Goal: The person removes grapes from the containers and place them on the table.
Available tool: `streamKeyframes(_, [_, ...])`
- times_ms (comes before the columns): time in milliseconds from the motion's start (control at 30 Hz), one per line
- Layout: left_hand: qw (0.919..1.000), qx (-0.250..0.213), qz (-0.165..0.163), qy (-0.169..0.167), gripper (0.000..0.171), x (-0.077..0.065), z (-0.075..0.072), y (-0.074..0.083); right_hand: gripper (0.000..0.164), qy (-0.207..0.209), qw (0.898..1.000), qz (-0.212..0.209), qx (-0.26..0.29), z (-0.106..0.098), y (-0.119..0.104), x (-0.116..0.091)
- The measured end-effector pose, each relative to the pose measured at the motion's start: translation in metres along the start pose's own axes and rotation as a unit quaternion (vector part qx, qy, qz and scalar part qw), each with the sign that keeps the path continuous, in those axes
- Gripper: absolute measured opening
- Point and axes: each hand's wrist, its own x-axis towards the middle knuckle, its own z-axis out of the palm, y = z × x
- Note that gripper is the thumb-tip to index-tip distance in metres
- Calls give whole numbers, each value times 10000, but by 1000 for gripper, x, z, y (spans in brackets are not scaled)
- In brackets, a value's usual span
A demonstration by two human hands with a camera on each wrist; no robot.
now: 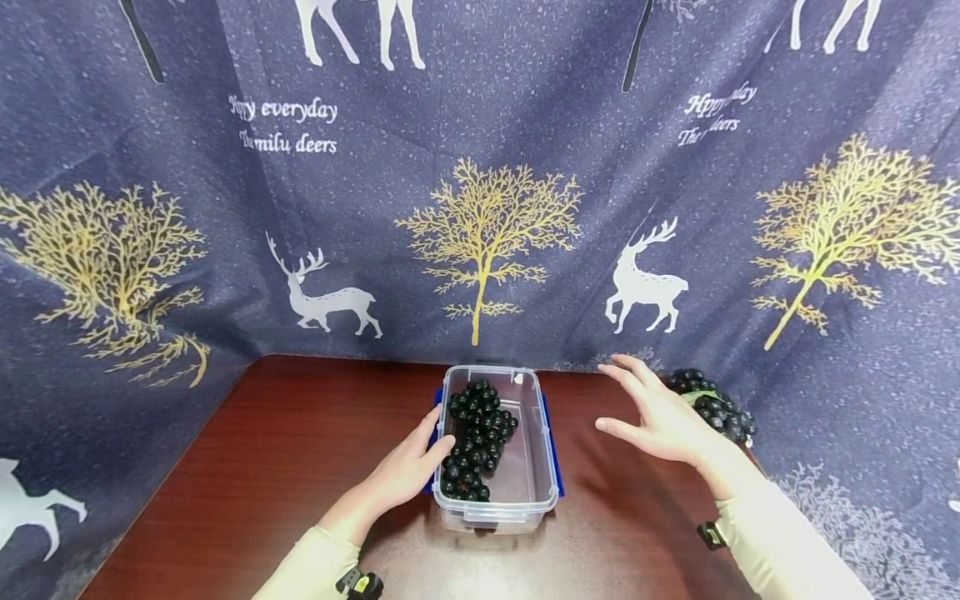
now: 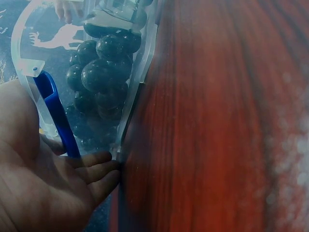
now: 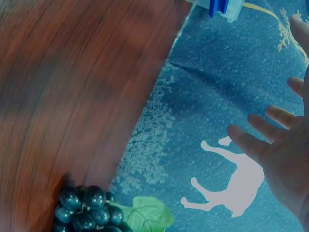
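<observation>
A clear plastic container (image 1: 501,506) with blue side clips (image 2: 58,118) stands without a lid on the table. Bunches of black grapes (image 1: 474,446) lie along its left half, and bare floor shows on its right. My left hand (image 1: 408,467) holds the container's left side, thumb over the rim and fingers against the outer wall by the clip. Raised to the right of the container, my right hand (image 1: 660,421) holds nothing, its fingers spread. Beyond it, at the table's right edge, lies another bunch of black grapes (image 1: 723,414) with a green leaf (image 3: 147,212).
The reddish-brown wooden table (image 1: 300,433) extends to both sides of the container. A dark blue cloth (image 1: 525,125) printed with deer and trees hangs behind the table and at its sides.
</observation>
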Motion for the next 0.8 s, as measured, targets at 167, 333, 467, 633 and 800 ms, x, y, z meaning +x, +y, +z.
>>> streamKeyframes(167, [10000, -27, 40, -7, 70, 0, 0, 0, 82, -3, 9999, -112, 38, 0, -7, 2])
streamKeyframes(333, [10000, 10, 43, -28, 71, 0, 0, -1, 82, 11, 9998, -211, 71, 0, -17, 3])
streamKeyframes(467, [10000, 66, 14, -29, 72, 1, 0, -2, 81, -30, 9994, -324, 96, 2, -23, 4])
streamKeyframes(633, [10000, 47, 19, -20, 73, 0, 0, -1, 81, -19, 9989, -425, 177, 3, -28, 7])
streamKeyframes(800, [10000, 67, 7, -14, 73, 1, 0, -2, 82, 77, 9985, -499, 196, 4, -32, 11])
